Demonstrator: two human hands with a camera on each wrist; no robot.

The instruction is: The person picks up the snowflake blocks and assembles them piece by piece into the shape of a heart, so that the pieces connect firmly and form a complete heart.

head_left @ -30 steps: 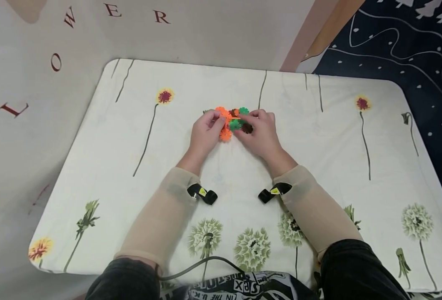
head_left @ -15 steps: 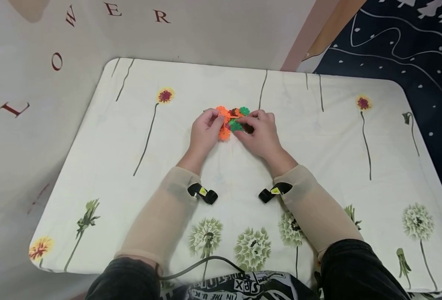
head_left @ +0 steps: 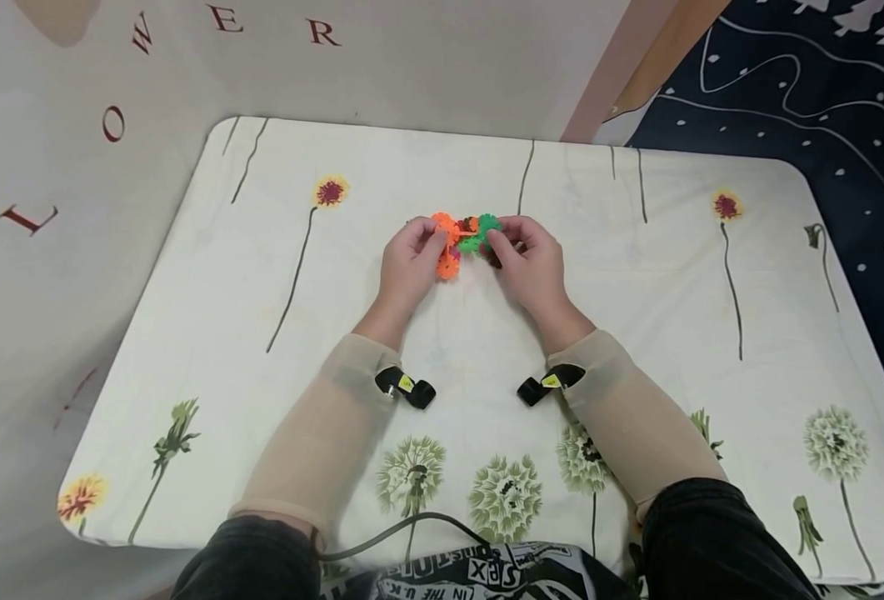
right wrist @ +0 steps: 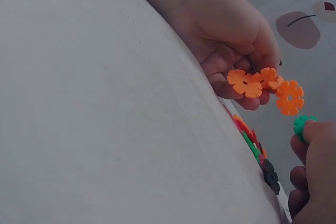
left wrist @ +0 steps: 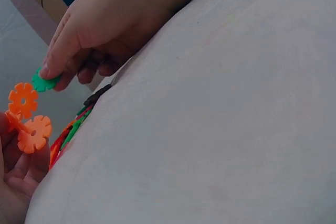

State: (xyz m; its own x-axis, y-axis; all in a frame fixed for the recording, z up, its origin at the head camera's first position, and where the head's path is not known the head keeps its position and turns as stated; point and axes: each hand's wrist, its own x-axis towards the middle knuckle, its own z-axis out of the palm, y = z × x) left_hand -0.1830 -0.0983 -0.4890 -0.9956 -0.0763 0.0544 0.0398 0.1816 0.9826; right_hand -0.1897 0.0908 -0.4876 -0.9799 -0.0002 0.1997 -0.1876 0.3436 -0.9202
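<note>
Over the middle of the table, my left hand point(head_left: 409, 260) holds several orange snowflake discs point(head_left: 447, 265) joined together. To its right, my right hand point(head_left: 531, 262) pinches a green snowflake disc point(head_left: 490, 225) between thumb and finger. In the right wrist view, that green disc point(right wrist: 301, 127) is close to the outermost orange disc point(right wrist: 290, 98), with a gap between them. The left wrist view also has the notched orange discs point(left wrist: 34, 134) apart from the green disc point(left wrist: 46, 82). Below the hands lies a loose pile of discs point(left wrist: 73, 129), partly hidden in the head view.
A floral cloth point(head_left: 442, 358) covers the table. A dark disc point(right wrist: 271, 177) sits at the pile's edge. Behind rises a pale wall hanging point(head_left: 412, 75) with letters; a dark blue printed cloth point(head_left: 824, 108) is at the right. A cable point(head_left: 412, 521) curves along the near edge.
My right hand has reached into the pile and now pinches a green disc, its fingers drawn up and slightly right. My left hand stays nearly still with the orange discs.
</note>
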